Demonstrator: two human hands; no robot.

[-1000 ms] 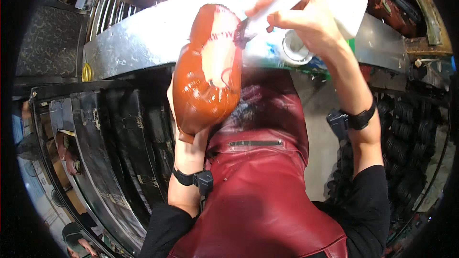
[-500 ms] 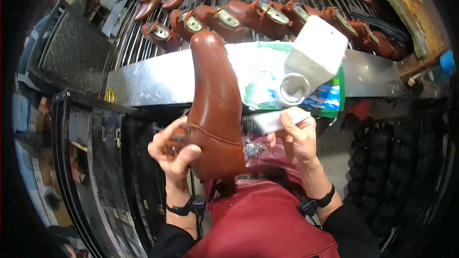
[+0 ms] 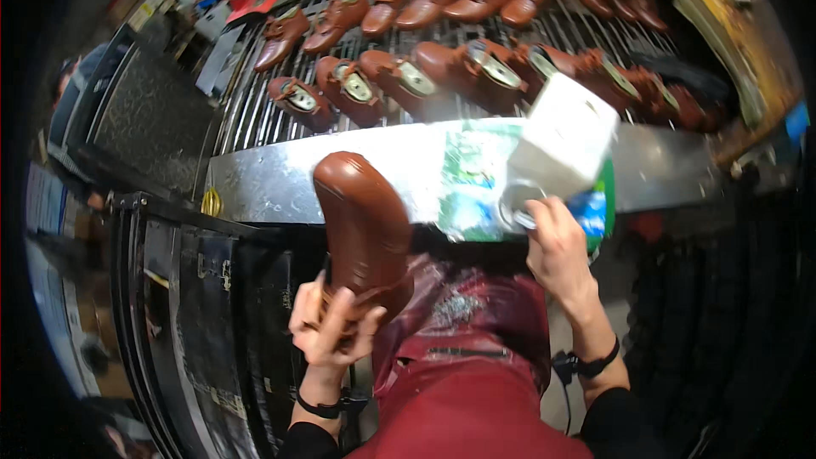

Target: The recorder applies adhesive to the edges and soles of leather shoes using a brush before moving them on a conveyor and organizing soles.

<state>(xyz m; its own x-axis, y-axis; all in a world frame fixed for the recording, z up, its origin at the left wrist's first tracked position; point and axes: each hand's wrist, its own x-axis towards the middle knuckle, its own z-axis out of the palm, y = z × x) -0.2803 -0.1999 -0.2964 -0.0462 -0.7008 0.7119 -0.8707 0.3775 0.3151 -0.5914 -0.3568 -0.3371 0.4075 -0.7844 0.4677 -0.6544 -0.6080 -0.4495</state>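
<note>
A glossy brown leather ankle boot (image 3: 361,212) is in my left hand (image 3: 331,323). The fingers wrap round its ankle part, toe pointing away from me. My right hand (image 3: 561,246) is closed in a pinch at the mouth of a small round cup (image 3: 514,200). Only a bit of a white flat piece (image 3: 524,220) shows at its fingertips; the rest is hidden or blurred. Close behind the cup a white box-shaped container (image 3: 568,132) stands on a green and blue plastic sheet (image 3: 467,166).
A metal ledge (image 3: 280,178) runs across in front of me. Beyond it, brown shoes (image 3: 425,0) stand in rows on a roller rack (image 3: 246,110). A dark red apron (image 3: 476,408) covers my lap, with whitish smears. Black cabinets (image 3: 204,289) are at the left.
My right hand has moved from beside the boot, forward to the cup, with the white flat piece. My left hand has lowered the boot and tipped its toe nearer to me.
</note>
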